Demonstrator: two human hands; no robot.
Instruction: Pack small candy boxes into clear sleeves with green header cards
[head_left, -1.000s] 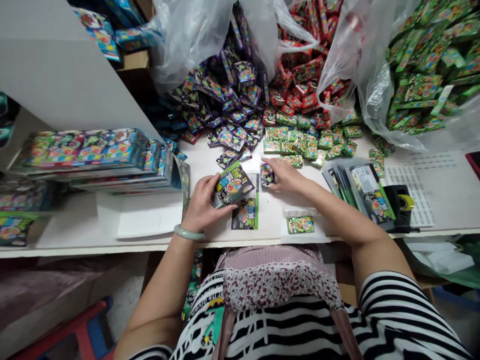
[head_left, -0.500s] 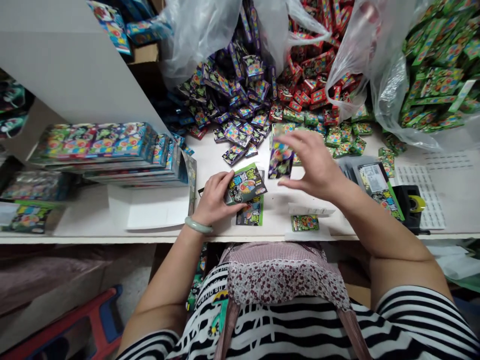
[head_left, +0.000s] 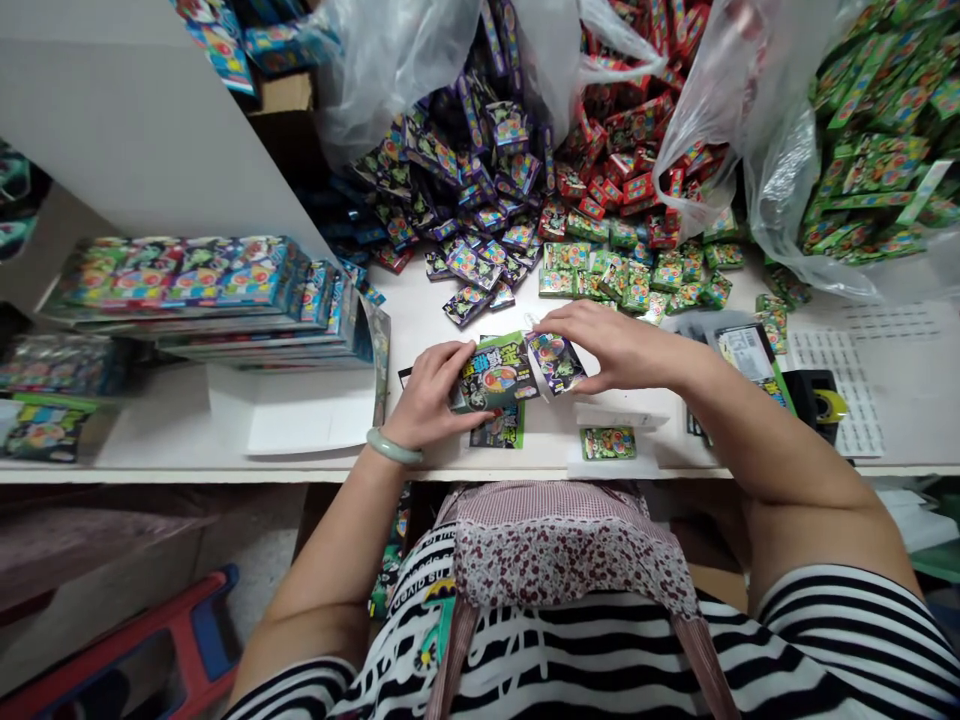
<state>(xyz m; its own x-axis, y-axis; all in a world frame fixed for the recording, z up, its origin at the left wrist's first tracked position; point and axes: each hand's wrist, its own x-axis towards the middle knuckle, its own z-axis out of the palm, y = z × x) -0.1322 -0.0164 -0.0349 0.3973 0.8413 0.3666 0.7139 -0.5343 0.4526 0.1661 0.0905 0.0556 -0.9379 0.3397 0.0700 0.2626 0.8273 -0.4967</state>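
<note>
My left hand (head_left: pixel 429 393) grips a flat green-and-black printed packet (head_left: pixel 496 376) just above the white table (head_left: pixel 300 420). My right hand (head_left: pixel 609 345) pinches a small purple box (head_left: pixel 555 360) and holds it against the packet's right end. Another flat packet (head_left: pixel 498 428) lies on the table under the held one. A small green box (head_left: pixel 607 441) rests on a white slip near the front edge, below my right wrist.
Heaps of small purple boxes (head_left: pixel 465 200), red boxes (head_left: pixel 622 150) and green boxes (head_left: pixel 630 275) spill from clear plastic bags (head_left: pixel 720 110) at the back. Stacked printed display packs (head_left: pixel 202 290) stand at left. More flat packets (head_left: pixel 750 360) and a tape dispenser (head_left: pixel 821 405) sit at right.
My right hand picked up a purple box, lifted it, then brought it down and left to the end of the packet held in my left hand.
</note>
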